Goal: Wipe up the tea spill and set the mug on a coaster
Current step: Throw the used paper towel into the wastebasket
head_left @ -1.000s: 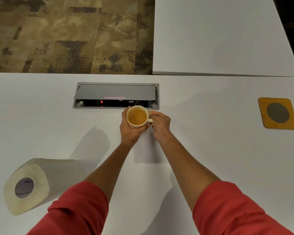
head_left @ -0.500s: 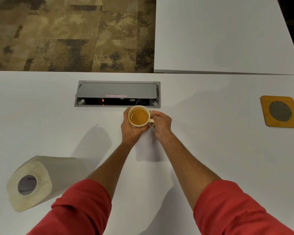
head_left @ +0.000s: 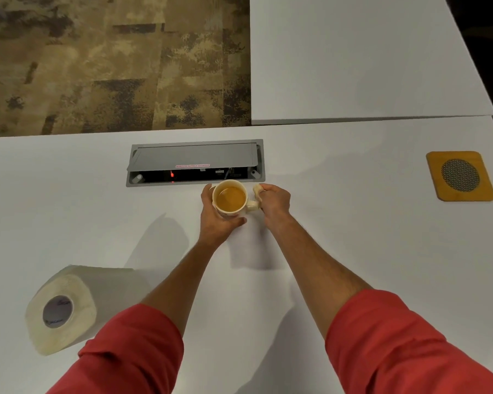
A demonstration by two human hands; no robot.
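Head view shows a cream mug (head_left: pixel 229 198) full of tea; left hand (head_left: pixel 214 216) cups its side, right hand (head_left: pixel 274 199) grips its handle

Obscured and cropped items, head view

The left hand (head_left: pixel 215 216) covers the near wall and base of the mug (head_left: pixel 230 201); the right hand (head_left: pixel 273 201) hides most of its handle. Whether the mug touches the table (head_left: pixel 353 251) cannot be told. Both sleeves (head_left: pixel 131 351) are cut by the bottom edge. Label text in the socket box (head_left: pixel 194 163) beyond the hands is illegible.
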